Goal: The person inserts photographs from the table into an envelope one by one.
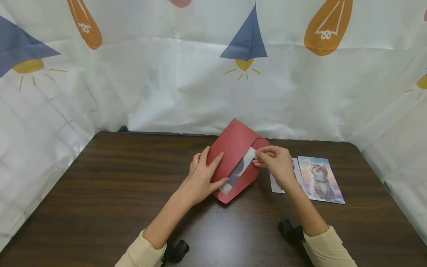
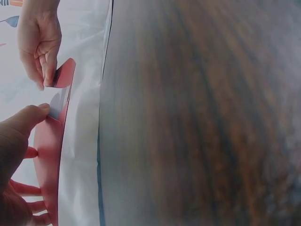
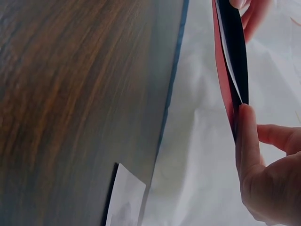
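A red paper envelope (image 1: 233, 142) is tilted in front of me, its flap side open. A white and grey printed card (image 1: 241, 167) lies partly inside, one long strip showing at the opening. My left hand (image 1: 197, 181) grips the envelope by its left side, thumb near the card's lower end. At the card's upper right end, my right hand (image 1: 278, 165) pinches the corner between thumb and fingers. In the right wrist view the card's pale edge shows within the envelope's dark opening (image 3: 236, 52). The card's inserted part is hidden.
Right of the envelope, a kitten picture card (image 1: 321, 181) lies on the dark wooden table (image 1: 83, 200), overlapping or adjoining another pale card (image 1: 276, 184) partly covered by my right arm. A white patterned curtain (image 1: 200, 85) hangs behind the table.
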Tool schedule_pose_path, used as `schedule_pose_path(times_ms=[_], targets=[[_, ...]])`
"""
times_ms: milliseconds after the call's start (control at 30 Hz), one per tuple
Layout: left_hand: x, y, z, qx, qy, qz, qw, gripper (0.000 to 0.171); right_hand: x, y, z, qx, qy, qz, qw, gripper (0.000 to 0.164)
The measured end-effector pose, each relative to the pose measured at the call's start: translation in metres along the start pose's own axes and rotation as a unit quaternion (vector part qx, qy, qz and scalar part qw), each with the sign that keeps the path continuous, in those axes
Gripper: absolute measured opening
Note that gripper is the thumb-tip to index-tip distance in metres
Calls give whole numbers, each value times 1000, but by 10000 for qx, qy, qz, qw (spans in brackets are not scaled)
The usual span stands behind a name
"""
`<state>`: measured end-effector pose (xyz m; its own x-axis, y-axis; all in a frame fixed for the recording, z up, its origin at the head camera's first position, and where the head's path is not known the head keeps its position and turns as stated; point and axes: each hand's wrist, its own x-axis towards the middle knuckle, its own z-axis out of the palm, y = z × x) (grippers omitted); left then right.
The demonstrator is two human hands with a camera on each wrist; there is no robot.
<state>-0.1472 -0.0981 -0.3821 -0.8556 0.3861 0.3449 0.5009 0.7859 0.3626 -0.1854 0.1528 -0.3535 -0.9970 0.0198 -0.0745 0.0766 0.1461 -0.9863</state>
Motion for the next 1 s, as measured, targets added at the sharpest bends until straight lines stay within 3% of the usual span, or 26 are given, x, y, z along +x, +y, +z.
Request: schedule_pose_path(times_ms=[400, 1000], targets=[[0, 4, 1, -145, -191, -111, 9997, 75, 0, 4, 4, 153, -40, -116, 9998, 30], [0, 7, 3, -153, -122, 40, 9998, 72, 0, 7, 11, 388, -262, -171, 9988, 27]])
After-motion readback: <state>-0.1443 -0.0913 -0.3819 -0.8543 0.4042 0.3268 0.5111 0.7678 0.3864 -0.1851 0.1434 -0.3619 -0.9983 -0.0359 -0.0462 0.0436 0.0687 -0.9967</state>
